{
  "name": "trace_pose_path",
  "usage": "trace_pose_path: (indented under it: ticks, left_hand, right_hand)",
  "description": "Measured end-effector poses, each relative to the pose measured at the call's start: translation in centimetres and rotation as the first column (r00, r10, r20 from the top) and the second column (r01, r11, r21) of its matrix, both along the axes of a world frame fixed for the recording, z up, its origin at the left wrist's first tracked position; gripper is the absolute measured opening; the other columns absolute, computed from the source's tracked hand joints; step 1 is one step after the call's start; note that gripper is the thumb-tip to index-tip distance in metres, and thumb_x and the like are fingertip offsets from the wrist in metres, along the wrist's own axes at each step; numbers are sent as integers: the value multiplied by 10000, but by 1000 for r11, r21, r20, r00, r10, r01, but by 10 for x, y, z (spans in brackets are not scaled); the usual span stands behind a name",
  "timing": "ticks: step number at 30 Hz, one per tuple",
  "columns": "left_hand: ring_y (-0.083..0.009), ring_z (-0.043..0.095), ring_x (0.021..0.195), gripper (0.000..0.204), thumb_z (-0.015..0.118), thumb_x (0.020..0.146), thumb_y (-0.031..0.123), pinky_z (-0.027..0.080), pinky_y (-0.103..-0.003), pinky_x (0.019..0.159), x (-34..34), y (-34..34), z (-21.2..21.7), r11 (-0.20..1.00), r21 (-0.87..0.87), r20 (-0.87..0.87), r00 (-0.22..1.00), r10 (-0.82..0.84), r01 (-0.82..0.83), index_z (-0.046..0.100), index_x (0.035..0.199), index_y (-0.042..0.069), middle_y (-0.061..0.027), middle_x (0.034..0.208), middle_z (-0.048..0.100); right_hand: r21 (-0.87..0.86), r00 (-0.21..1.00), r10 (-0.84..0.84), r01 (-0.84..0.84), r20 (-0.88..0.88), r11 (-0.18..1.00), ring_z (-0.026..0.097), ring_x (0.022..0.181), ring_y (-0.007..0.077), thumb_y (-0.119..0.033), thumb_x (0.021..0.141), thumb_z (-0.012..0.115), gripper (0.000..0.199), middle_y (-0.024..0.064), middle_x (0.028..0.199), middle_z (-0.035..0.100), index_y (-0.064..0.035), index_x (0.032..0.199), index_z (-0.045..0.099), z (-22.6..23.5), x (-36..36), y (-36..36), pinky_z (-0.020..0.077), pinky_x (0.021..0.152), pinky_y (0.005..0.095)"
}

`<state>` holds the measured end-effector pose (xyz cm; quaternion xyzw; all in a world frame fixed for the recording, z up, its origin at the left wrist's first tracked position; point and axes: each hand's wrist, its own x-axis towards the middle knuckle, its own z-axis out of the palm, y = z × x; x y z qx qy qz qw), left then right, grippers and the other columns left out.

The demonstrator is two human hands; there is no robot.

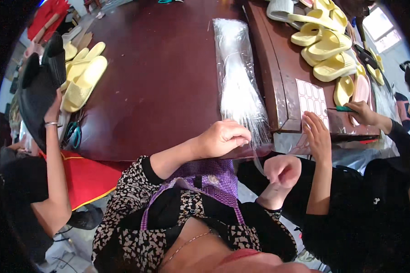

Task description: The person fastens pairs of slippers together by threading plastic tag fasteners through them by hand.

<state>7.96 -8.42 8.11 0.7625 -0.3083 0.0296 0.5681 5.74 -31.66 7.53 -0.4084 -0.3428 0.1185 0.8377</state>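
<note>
On the table lies a bundle of thin clear plastic strands (239, 86) in a clear plastic bag, its loose ends fanned out toward me. My left hand (224, 138) is closed beside those ends, fingers curled and thumb pressed against them. Whatever it may hold is too small to make out. Just off the table edge, my right hand (283, 171) is closed too, palm side up. A thin pale strand runs down from the bundle's ends to its fingertips.
Yellow slippers (85, 84) and teal-handled scissors (73, 134) lie at the left, near a co-worker's hand on black slippers (36, 86). At right, another person's hand rests on a label sheet (312, 98); their other hand holds a green-handled tool (345, 108). More yellow slippers (329, 44) are piled beyond.
</note>
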Motion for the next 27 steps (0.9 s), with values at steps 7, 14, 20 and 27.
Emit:
trace_pose_path:
  ticks: [7,14,20,27]
  left_hand:
    - [-71,543,658,93,540,900,50,448,-233,589,-27,-5,14,957,-288,-476,872,-114,-32,620,924,8,-20,708,594]
    - [-91,546,633,90,545,895,51,444,-242,573,-27,-11,10,936,-350,-563,807,-181,-34,615,926,4,-29,708,594]
    - [-235,585,835,104,598,823,87,437,-350,792,-18,-13,0,998,-12,149,987,60,-59,629,892,16,-70,848,640]
    - [-358,373,1249,404,619,796,279,289,-528,1001,7,-3,-37,814,405,502,846,182,-416,579,1110,29,-167,1286,471]
  right_hand:
    - [-411,809,-428,578,404,705,559,801,191,-109,833,593,140,145,947,580,30,823,578,11,9,50,442,694,280]
    - [-368,802,-485,593,349,716,556,813,199,-85,850,565,107,138,899,588,15,888,578,1,8,56,447,735,287]
    - [31,906,-351,354,236,935,569,773,192,-77,870,558,170,116,868,594,-3,1024,550,13,20,41,464,743,310]
    - [-255,700,-524,687,486,681,493,1141,280,-174,933,465,378,206,1214,518,15,1259,438,-26,18,-69,372,991,357]
